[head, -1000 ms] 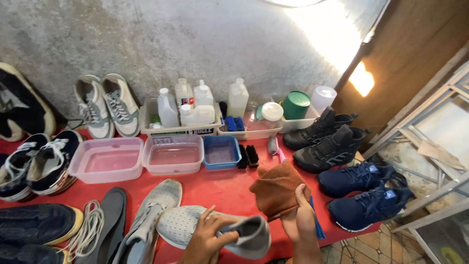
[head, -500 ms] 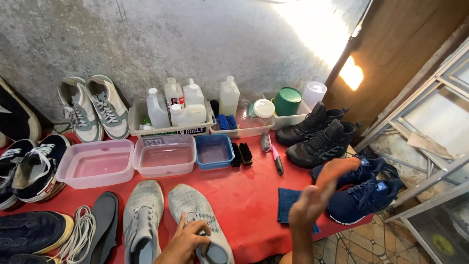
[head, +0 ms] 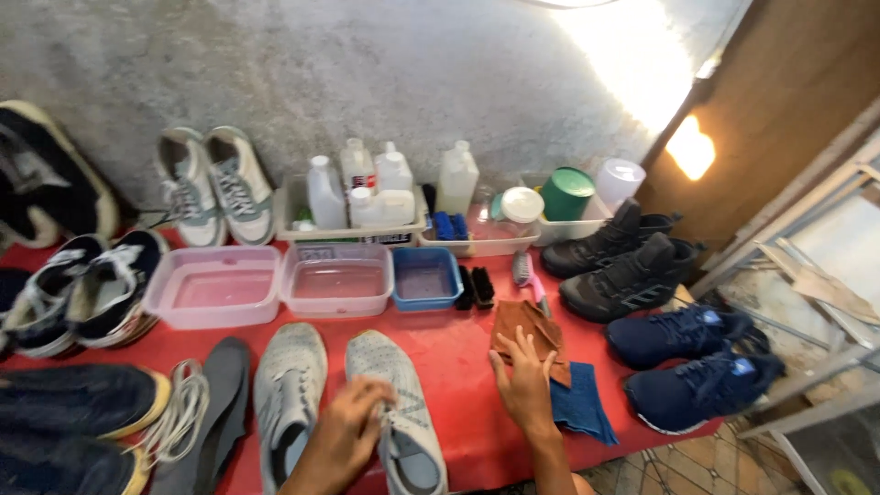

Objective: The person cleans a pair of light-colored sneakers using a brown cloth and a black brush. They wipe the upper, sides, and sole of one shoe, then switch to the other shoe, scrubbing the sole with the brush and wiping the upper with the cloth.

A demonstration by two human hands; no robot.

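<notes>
The left hand grasps the top of a grey knit shoe lying on the red surface, fingers curled over its laces. The right hand lies flat and released on a brown cloth, which overlaps a blue cloth just right of that hand. Beyond both hands, water-filled tubs stand near; a careless lift of the shoe could knock them and spill. The cloths lie close to the surface's edge and could slide off.
</notes>
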